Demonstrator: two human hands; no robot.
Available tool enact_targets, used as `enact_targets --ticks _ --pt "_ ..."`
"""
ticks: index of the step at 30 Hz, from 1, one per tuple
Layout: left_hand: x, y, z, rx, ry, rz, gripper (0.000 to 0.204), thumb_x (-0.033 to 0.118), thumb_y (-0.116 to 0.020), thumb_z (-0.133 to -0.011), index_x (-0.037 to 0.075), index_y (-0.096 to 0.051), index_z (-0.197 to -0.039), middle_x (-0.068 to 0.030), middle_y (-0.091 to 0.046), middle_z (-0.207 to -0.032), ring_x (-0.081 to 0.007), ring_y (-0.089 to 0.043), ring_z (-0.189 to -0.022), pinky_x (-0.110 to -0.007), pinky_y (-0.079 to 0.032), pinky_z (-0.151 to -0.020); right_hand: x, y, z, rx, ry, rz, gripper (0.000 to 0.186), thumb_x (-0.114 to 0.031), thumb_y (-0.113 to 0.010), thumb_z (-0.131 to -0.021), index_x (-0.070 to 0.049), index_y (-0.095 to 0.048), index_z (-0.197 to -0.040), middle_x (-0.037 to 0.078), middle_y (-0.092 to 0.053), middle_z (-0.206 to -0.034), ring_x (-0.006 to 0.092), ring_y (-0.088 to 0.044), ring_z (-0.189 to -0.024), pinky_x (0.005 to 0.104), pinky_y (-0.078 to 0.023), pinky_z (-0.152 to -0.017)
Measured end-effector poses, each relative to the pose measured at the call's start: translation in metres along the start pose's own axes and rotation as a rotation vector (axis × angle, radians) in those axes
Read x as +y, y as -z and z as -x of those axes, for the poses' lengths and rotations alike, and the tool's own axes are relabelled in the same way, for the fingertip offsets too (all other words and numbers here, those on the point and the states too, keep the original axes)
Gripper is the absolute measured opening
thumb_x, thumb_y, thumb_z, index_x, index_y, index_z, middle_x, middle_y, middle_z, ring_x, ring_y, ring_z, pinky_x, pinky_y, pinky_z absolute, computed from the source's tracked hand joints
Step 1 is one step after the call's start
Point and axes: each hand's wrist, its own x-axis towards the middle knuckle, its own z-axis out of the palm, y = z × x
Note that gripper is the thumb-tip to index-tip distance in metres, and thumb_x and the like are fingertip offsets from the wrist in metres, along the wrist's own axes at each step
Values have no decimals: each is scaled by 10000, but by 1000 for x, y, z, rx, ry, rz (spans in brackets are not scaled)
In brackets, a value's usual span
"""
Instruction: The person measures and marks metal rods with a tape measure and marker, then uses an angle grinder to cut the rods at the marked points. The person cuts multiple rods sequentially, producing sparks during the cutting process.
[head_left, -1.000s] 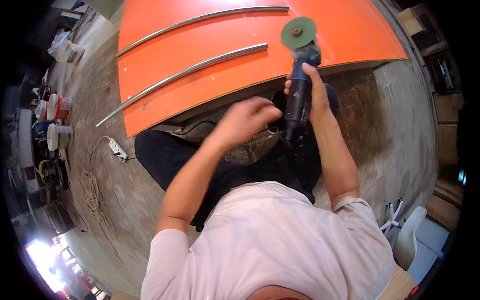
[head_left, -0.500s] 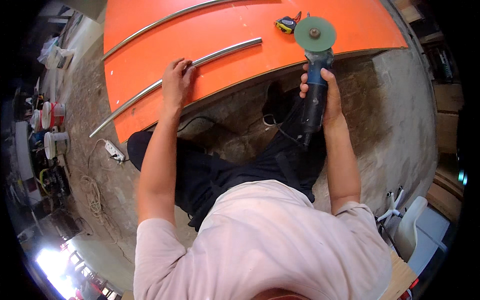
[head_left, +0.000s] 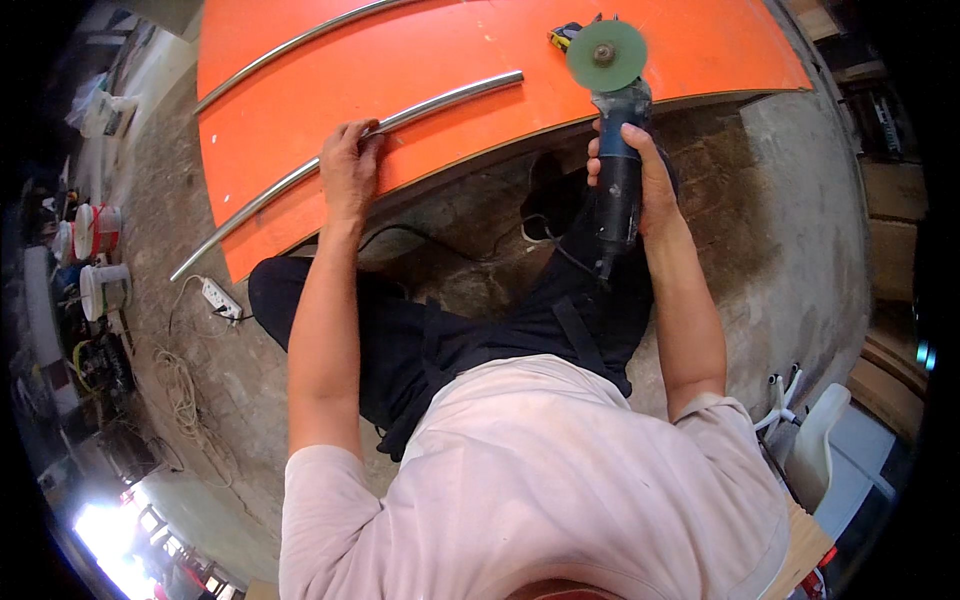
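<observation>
A shiny metal tube [head_left: 450,99] lies across the orange board [head_left: 560,105], its left end sticking out past the board's edge. My left hand [head_left: 350,165] is closed around the middle of this tube. In my right hand [head_left: 648,180] I hold an angle grinder [head_left: 620,170] by its dark body. Its green cutting disc [head_left: 608,56] points away from me, above the board and right of the tube's end. Behind the disc a yellow and black tape measure [head_left: 562,36] is partly hidden. From the grinder's rear a cord hangs down beside my leg.
A second metal tube [head_left: 290,45] lies farther back on the board. On the floor to the left are a white power strip [head_left: 221,300], a coiled cord [head_left: 183,395] and white buckets [head_left: 103,290]. A white chair [head_left: 822,440] stands at the lower right.
The grinder in my right hand has moved a little left and away from me, and its disc now covers more of the tape measure. My left hand stays on the tube.
</observation>
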Motion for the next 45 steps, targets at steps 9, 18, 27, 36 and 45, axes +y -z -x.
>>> enact_targets --ticks 9,18,27,36,45 --pt "-9 28 -8 -134 4 -87 361 281 -717 -1079 40 -771 -1342 -192 -714 -1250 -313 -719 -1153 -418 -583 -982 19 -40 -22 -76 -127 337 513 -394 -795 -961 27 -617 -1194 130 -734 -939 219 -771 -750 367 -663 -690" --pt "2 -17 -4 45 -62 -159 288 314 -790 -1012 150 -842 -1243 -100 -773 -1073 -269 -733 -969 -422 -563 -866 26 -82 -50 -157 -145 618 468 -366 -792 -968 -18 -607 -1220 87 -710 -914 200 -754 -726 363 -635 -636" --pt "-1 -21 0 82 -99 -258 280 360 -749 -1027 184 -832 -1228 -31 -745 -1093 -254 -682 -1072 -451 -467 -953 23 -81 -59 -191 -127 698 473 -375 -788 -969 -11 -612 -1214 88 -703 -897 190 -748 -709 349 -626 -625" --pt "-4 -21 -2 61 -102 -273 298 384 -724 -1053 200 -825 -1264 -41 -748 -1130 -253 -679 -1081 -435 -474 -968 25 -86 -60 -190 -126 723 460 -360 -792 -958 -2 -620 -1190 88 -702 -892 190 -747 -697 350 -629 -621" --pt "-2 -22 -1 57 -86 -275 309 395 -715 -1060 203 -821 -1276 -37 -748 -1134 -252 -673 -1110 -438 -469 -993 26 -87 -60 -175 -135 727 446 -348 -786 -970 -3 -618 -1196 92 -702 -892 193 -753 -698 346 -632 -618"
